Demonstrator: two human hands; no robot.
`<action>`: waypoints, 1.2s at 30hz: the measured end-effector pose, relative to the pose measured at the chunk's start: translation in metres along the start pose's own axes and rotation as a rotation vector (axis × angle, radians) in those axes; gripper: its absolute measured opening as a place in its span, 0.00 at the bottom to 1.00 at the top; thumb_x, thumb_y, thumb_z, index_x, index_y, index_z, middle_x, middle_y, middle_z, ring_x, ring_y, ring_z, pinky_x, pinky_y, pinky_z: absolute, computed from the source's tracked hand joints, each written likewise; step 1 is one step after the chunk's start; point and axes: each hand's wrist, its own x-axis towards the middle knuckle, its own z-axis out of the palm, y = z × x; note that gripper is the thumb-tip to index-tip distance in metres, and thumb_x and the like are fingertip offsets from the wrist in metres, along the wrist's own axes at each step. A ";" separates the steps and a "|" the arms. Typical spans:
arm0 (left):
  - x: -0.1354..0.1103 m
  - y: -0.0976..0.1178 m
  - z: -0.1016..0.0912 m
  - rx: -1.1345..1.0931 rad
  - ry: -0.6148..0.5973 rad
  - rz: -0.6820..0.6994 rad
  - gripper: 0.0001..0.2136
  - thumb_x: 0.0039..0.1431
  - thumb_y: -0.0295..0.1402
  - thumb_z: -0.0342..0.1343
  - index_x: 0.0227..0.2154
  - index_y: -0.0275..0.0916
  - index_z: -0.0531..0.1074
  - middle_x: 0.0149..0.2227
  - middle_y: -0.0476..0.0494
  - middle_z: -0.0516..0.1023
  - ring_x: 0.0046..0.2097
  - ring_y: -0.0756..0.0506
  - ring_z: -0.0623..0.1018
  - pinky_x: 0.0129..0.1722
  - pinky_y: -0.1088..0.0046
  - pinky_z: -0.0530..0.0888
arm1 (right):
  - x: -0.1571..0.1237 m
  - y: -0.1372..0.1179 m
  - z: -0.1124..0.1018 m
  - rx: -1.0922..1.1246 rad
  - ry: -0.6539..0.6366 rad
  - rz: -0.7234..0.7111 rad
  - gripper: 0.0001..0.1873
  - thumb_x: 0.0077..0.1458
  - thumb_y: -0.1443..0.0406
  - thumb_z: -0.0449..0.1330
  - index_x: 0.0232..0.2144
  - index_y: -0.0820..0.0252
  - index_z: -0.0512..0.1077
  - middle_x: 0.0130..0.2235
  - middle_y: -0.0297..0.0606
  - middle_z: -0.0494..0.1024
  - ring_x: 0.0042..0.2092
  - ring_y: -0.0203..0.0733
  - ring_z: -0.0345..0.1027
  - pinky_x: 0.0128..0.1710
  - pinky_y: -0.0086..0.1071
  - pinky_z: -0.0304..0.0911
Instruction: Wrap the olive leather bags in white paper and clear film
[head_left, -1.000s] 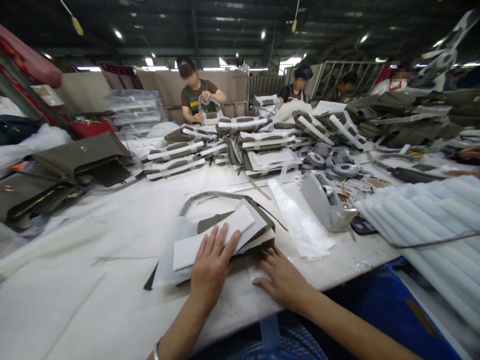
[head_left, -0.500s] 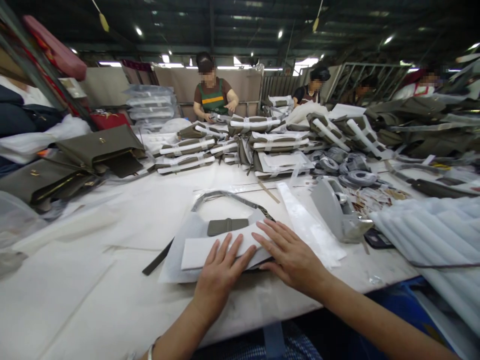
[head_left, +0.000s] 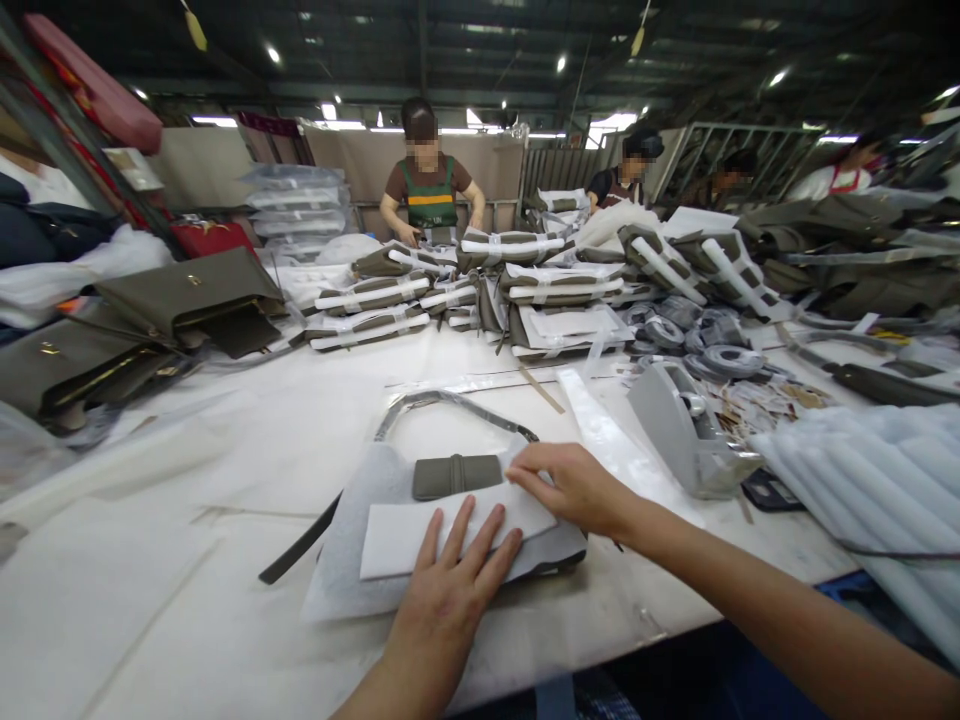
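The left hand [head_left: 450, 590] lies flat with its fingers spread, pressing on a white foam strip [head_left: 394, 540] without gripping it. The right hand [head_left: 574, 485] is half curled, thumb and fingertips drawn together over the strip's far right end; whether anything is pinched between them cannot be told.

The olive-grey handbag [head_left: 559, 560] lies on the table beneath the strip and both hands, largely hidden by a thin white tissue sheet [head_left: 337, 575] that spreads out to the left of the left hand. The bag's dark lower edge shows below the right hand. Its closure tab [head_left: 457, 478] sits on the tissue just beyond the left fingertips and left of the right hand. The wrapped handle [head_left: 427, 400] arches beyond both hands, and a dark strap [head_left: 300, 545] runs out from under the tissue, left of the left hand.

Beyond the right hand are a clear plastic sleeve [head_left: 600, 420] and, farther right, a grey tape dispenser [head_left: 664, 425]. A stack of pale foam sheets [head_left: 885, 470] is well to its right. Ahead of both hands rises a pile of wrapped handbags [head_left: 375, 300]; unwrapped handbags [head_left: 195, 300] stand far to the left. Past the pile, facing the hands, is a co-worker in a green apron [head_left: 431, 205].
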 end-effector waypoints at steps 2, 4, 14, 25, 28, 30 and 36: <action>-0.001 0.001 0.000 -0.001 0.001 -0.015 0.22 0.69 0.39 0.42 0.65 0.52 0.55 0.70 0.54 0.52 0.66 0.36 0.57 0.62 0.52 0.56 | 0.043 0.008 -0.001 -0.128 -0.148 0.153 0.13 0.65 0.61 0.54 0.42 0.57 0.78 0.43 0.39 0.81 0.46 0.42 0.74 0.48 0.30 0.65; -0.001 0.003 0.001 -0.003 0.004 -0.030 0.23 0.69 0.39 0.42 0.65 0.52 0.55 0.70 0.54 0.52 0.67 0.36 0.56 0.63 0.52 0.54 | 0.081 0.016 0.006 -0.217 -0.257 0.249 0.12 0.59 0.60 0.61 0.40 0.63 0.79 0.42 0.47 0.81 0.47 0.49 0.74 0.47 0.33 0.66; -0.002 0.008 0.006 -0.034 0.094 -0.095 0.22 0.69 0.38 0.42 0.64 0.53 0.58 0.69 0.56 0.55 0.66 0.36 0.57 0.64 0.52 0.51 | 0.127 0.040 0.022 -0.335 -0.360 0.475 0.27 0.45 0.52 0.70 0.41 0.66 0.78 0.46 0.54 0.79 0.49 0.57 0.73 0.44 0.37 0.68; -0.004 0.008 0.010 -0.044 0.091 -0.089 0.23 0.68 0.37 0.42 0.65 0.52 0.56 0.68 0.56 0.57 0.66 0.36 0.58 0.61 0.51 0.56 | 0.109 0.074 0.033 0.170 -0.153 0.405 0.09 0.47 0.61 0.69 0.26 0.61 0.75 0.29 0.36 0.80 0.32 0.39 0.74 0.31 0.26 0.65; -0.005 0.007 0.008 -0.059 0.025 -0.074 0.26 0.67 0.35 0.45 0.66 0.51 0.52 0.69 0.55 0.55 0.66 0.36 0.58 0.61 0.51 0.58 | 0.103 0.079 0.032 0.360 -0.027 0.379 0.08 0.52 0.62 0.65 0.29 0.62 0.74 0.30 0.38 0.81 0.29 0.37 0.74 0.29 0.26 0.68; -0.005 0.006 0.005 -0.071 -0.013 -0.073 0.28 0.66 0.32 0.45 0.67 0.51 0.50 0.69 0.54 0.53 0.67 0.36 0.57 0.62 0.51 0.58 | 0.100 0.081 0.027 0.460 0.069 0.353 0.09 0.53 0.61 0.64 0.32 0.63 0.74 0.31 0.40 0.82 0.30 0.38 0.75 0.30 0.27 0.70; -0.005 0.007 0.004 -0.088 -0.085 -0.080 0.37 0.57 0.18 0.42 0.68 0.51 0.46 0.70 0.56 0.50 0.68 0.36 0.54 0.63 0.49 0.56 | 0.081 0.070 -0.002 0.615 0.255 0.231 0.15 0.55 0.57 0.62 0.37 0.63 0.79 0.33 0.40 0.82 0.36 0.42 0.77 0.38 0.31 0.72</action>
